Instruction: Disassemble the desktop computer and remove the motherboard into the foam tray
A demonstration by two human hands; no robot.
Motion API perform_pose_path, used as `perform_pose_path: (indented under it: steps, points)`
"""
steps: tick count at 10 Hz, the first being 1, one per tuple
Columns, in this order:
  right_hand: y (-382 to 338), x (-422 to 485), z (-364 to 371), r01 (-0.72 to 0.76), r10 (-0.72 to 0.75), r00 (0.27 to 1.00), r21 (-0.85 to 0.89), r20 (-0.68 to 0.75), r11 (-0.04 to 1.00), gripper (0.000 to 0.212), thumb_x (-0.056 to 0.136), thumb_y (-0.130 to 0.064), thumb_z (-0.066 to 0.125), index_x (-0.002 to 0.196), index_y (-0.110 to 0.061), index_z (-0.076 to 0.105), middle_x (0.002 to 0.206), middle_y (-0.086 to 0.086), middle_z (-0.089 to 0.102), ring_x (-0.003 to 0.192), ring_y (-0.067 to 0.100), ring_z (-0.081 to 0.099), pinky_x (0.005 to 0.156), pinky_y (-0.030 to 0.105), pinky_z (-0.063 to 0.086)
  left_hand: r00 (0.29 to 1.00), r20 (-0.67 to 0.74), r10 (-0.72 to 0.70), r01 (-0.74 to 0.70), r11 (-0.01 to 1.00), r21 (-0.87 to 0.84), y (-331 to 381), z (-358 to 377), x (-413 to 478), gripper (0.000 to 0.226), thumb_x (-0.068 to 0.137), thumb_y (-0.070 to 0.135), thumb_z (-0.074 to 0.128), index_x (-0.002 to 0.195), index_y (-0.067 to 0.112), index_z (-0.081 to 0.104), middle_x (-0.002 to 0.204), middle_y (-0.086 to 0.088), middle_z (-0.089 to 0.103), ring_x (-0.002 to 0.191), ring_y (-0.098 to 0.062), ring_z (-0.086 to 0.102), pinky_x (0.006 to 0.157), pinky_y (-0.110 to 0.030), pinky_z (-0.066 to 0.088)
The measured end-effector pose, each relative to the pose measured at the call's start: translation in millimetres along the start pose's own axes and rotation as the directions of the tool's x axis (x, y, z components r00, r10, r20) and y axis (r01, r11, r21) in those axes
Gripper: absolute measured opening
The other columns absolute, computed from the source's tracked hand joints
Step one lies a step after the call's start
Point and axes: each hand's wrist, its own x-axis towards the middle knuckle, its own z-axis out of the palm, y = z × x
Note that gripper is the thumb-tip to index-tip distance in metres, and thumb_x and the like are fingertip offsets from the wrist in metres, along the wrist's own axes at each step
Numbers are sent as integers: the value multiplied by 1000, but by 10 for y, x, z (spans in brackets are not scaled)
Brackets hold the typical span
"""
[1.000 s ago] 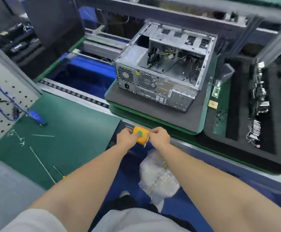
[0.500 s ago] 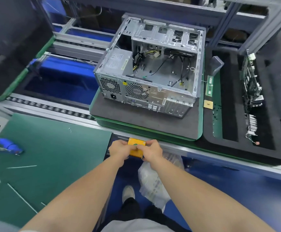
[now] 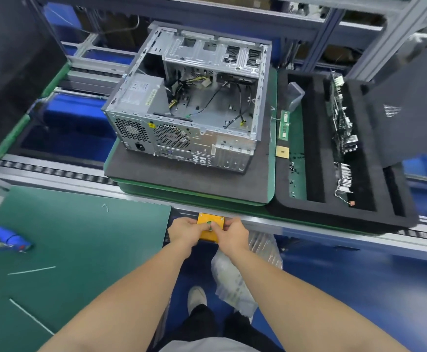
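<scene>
The open desktop case [image 3: 189,105] lies on a grey pad on the conveyor, its inside bare apart from loose cables and the power supply. Right of it, the black foam tray [image 3: 347,212] holds the motherboard [image 3: 342,123] standing on edge in a slot. At the bench's front edge, my left hand [image 3: 185,231] and my right hand [image 3: 234,235] grip an orange button box [image 3: 211,221] from both sides. Both thumbs meet on its green button.
A memory stick [image 3: 284,124], a CPU [image 3: 282,151] and small screws lie in the tray's green strip. A green mat [image 3: 67,237] with a blue screwdriver [image 3: 9,240] is at left. A bubble-wrap bag [image 3: 242,275] hangs below the bench edge.
Both hands have stayed on the orange box. My view has swung right and down, so the case, tray and screwdriver now sit further left in frame.
</scene>
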Motion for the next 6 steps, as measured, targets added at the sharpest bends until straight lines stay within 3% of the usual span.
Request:
perform_pose_path:
  steps: [2, 3, 4, 5, 6]
  points:
    - [89, -65, -67, -10, 7, 998, 48, 56, 999, 38, 89, -42, 78, 113, -17, 64, 104, 0, 72, 98, 19, 67, 84, 31, 53, 1000, 19, 10, -10, 999, -43, -57, 13, -71, 37, 74, 33, 91, 103, 21, 73, 95, -8, 71, 89, -26, 68, 80, -44, 64]
    - [125, -51, -188, -25, 12, 994, 117, 110, 993, 33, 86, -36, 81, 111, -21, 65, 100, -1, 73, 94, 20, 71, 90, 39, 59, 1000, -4, 14, -14, 996, -90, -104, 66, -94, 38, 76, 34, 89, 108, 20, 73, 100, -9, 73, 93, -30, 69, 86, -46, 61]
    - [213, -67, -455, -62, 21, 980, 203, 196, 977, 24, 87, -26, 78, 107, -21, 66, 105, 7, 73, 90, 22, 68, 95, 49, 58, 1000, -20, -1, -2, 991, -136, -173, 129, -99, 37, 83, 34, 84, 115, 20, 71, 107, -8, 71, 102, -30, 65, 95, -48, 57]
    - [377, -155, -881, -29, -20, 971, 199, 239, 980, 11, 93, -22, 73, 103, -24, 69, 112, 6, 72, 98, 25, 71, 95, 50, 58, 1000, 0, 18, -17, 986, -168, -193, 132, -122, 35, 89, 36, 80, 119, 22, 69, 113, -6, 69, 111, -30, 62, 101, -51, 53]
    - [478, -388, -1529, 44, -93, 966, 202, 241, 978, 12, 96, -25, 71, 107, -25, 72, 109, 3, 74, 99, 23, 74, 93, 51, 59, 999, -23, 31, -34, 990, -134, -373, 136, -218, 29, 96, 28, 73, 122, 19, 68, 111, -10, 71, 105, -32, 65, 99, -52, 54]
